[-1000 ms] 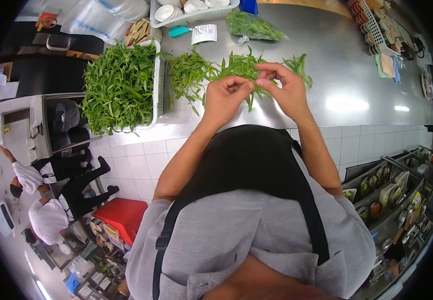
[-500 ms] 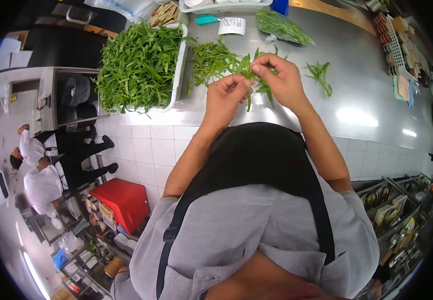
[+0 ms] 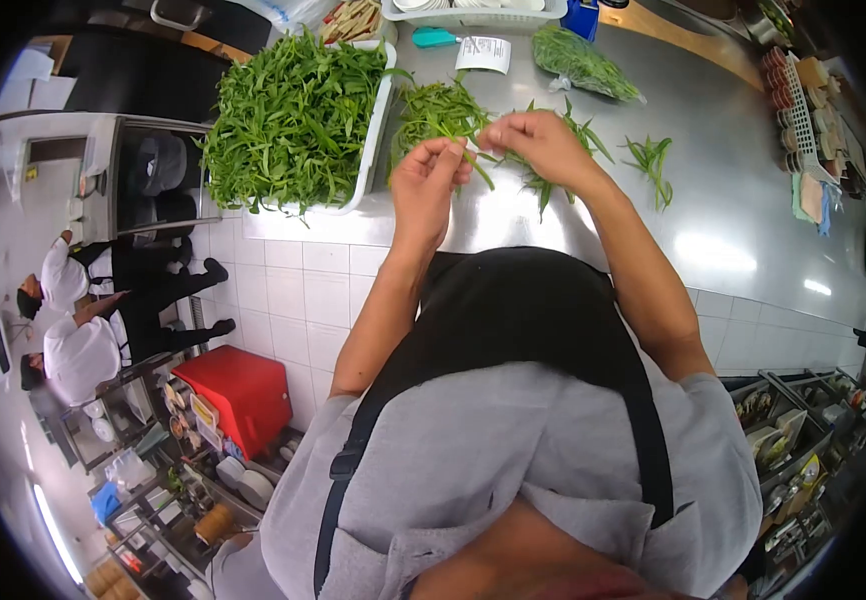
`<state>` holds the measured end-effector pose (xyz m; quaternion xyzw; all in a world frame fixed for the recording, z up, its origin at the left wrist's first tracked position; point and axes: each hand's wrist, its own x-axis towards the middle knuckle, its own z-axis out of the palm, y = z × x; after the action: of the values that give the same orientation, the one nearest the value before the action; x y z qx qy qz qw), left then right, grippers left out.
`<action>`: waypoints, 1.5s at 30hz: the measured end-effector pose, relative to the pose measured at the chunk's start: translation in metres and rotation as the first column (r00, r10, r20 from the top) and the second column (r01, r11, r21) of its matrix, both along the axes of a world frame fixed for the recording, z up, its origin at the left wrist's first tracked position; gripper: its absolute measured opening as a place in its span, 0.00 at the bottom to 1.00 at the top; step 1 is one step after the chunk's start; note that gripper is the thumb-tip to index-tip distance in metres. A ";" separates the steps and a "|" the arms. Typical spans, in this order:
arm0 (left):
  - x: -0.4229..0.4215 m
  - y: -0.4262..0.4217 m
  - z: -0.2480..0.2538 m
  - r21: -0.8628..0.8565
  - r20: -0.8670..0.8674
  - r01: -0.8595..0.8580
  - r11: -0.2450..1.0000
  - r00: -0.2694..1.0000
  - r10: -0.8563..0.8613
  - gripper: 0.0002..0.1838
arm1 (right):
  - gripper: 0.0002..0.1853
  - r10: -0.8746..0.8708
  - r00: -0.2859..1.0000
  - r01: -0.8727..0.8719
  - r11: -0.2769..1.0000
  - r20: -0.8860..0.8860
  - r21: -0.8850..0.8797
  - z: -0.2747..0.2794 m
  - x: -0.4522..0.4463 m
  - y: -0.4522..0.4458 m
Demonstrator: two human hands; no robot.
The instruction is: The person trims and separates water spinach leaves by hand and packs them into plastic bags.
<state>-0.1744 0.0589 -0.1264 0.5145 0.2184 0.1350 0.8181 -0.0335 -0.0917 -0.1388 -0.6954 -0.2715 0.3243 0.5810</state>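
Pinched between the thumb and fingers of my left hand is a green stem, which slants down to the right. My right hand is just right of it, thumb and fingertips close together at the stem's leaves; what lies between them is too small to tell. Behind my left hand lies a pile of loose greens. More greens lie under and beside my right hand, and a small bunch is farther right. A white basket heaped with leaves stands to the left.
A steel counter carries a bagged bundle of greens, a printed label, a teal-handled tool and a white tray. A rack stands right. Two people are at far left, near a red bin.
My left hand has moved slightly left with the stem, now apart from the greens by my right hand. The hands are a little farther apart. The camera view has shifted.
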 end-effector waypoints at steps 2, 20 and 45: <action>0.007 -0.002 -0.003 0.028 0.026 -0.029 0.999 0.999 0.028 0.08 | 0.10 0.137 0.985 -0.133 0.990 -0.108 0.045 0.001 -0.013 -0.012; 0.007 -0.004 -0.021 0.460 -0.116 0.076 0.885 0.993 -0.025 0.10 | 0.15 -0.071 0.997 0.069 0.987 0.010 0.144 -0.015 -0.028 0.019; 0.043 -0.055 -0.051 0.961 -0.247 0.276 0.000 0.860 -0.447 0.14 | 0.05 -0.547 0.737 0.651 0.733 0.398 -0.198 -0.060 -0.024 -0.145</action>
<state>-0.1309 0.0036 -0.1774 0.9486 -0.1201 0.0626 0.2860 -0.0572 -0.2362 -0.1986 -0.8732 -0.0610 0.0424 0.4817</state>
